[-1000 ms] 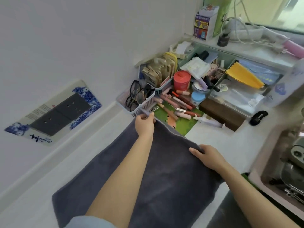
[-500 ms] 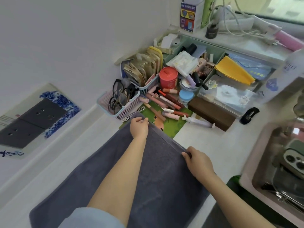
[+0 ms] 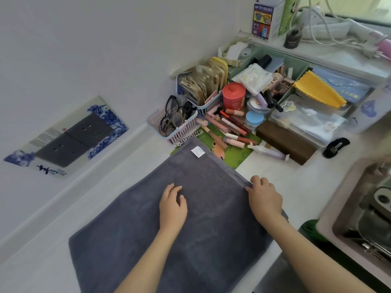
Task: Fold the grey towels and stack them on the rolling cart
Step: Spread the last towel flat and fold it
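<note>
One grey towel [image 3: 211, 229], two hands.

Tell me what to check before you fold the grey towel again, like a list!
1. Towel lying flat on the counter: ok.
2. Left hand resting flat on the middle: ok.
3. Right hand holding the right edge: ok.
4. Far corner with the white tag clear of clutter: not ok, it lies over the green mat beside the pink basket.
5. Near edge tidy: cannot tell, it runs out of view.
6. Cart ready for stacking: cannot tell, none in view.
</note>
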Tool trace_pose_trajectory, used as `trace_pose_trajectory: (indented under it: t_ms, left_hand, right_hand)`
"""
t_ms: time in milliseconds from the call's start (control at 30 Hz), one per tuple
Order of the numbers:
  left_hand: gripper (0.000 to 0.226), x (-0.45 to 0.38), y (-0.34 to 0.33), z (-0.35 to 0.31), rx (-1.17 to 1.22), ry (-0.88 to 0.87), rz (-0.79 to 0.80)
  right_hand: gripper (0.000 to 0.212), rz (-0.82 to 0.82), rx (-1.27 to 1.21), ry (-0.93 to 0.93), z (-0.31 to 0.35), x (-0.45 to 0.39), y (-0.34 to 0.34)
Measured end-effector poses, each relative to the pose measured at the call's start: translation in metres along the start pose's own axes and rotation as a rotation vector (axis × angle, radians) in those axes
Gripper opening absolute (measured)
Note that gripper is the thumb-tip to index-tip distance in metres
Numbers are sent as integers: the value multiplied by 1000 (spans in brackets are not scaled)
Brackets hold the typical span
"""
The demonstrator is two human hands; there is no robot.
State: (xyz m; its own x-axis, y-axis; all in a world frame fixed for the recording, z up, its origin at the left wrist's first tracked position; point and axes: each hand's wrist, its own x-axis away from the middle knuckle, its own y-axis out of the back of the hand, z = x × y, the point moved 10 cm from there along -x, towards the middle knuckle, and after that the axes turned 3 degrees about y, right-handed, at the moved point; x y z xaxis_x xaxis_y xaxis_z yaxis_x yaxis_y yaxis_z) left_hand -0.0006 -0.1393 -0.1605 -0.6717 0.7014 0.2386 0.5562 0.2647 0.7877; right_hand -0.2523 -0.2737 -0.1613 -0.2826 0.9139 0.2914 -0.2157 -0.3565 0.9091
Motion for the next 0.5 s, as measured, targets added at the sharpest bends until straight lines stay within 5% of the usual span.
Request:
trace_pose_trajectory:
  t_ms: [200,500]
  left_hand:
    - [54,5,19,60,-541,-70,194]
    - [56,44,67,129,-722,74,229]
  right_hand:
    - [35,-92,-8,123,24,41,-16]
    - [17,-95,-14,463,114,139,-70]
